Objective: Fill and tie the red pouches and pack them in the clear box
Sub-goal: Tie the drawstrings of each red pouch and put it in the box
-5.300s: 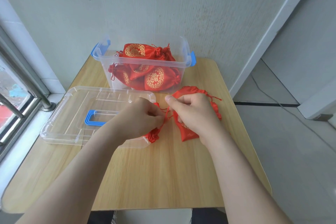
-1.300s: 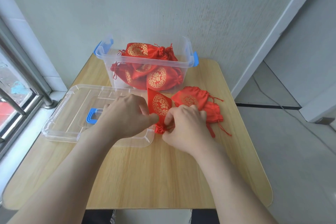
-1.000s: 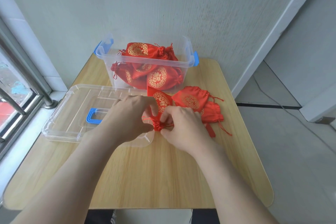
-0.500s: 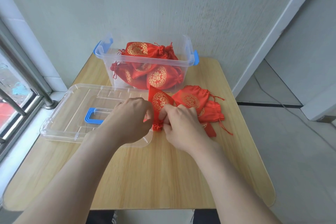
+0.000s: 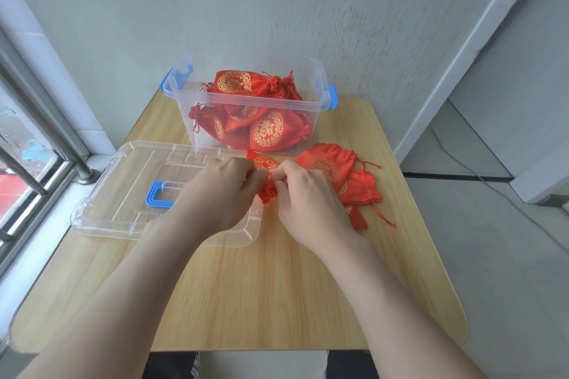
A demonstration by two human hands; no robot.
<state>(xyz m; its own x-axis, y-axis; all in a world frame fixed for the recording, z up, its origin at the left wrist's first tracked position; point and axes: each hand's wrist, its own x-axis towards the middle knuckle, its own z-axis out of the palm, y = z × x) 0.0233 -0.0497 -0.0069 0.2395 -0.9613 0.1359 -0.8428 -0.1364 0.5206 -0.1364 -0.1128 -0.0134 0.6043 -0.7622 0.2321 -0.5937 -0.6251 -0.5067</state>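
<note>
Red pouch [image 5: 264, 162], neck bunched, nr part-full clear box [image 5: 215, 100].

The table [image 5: 277, 301] is pale wood-grain board, smooth with a dull sheen. The clear box [image 5: 246, 98] at the far side and its lid [image 5: 123, 194] at the left are transparent, glossy plastic. The lid's handle [image 5: 158, 197] is opaque blue plastic. The red pouches [image 5: 266, 132] are shiny, satin-like cloth printed in metallic gold. The wall [image 5: 277, 9] looks rough and matt, and the window rail [image 5: 83, 174] is dull metal.

Box [image 5: 197, 98] at table [image 5: 246, 301] back, pouches [image 5: 266, 132] inside; lid [image 5: 123, 181] front-left; loose pouches [image 5: 332, 166] front-right.
</note>
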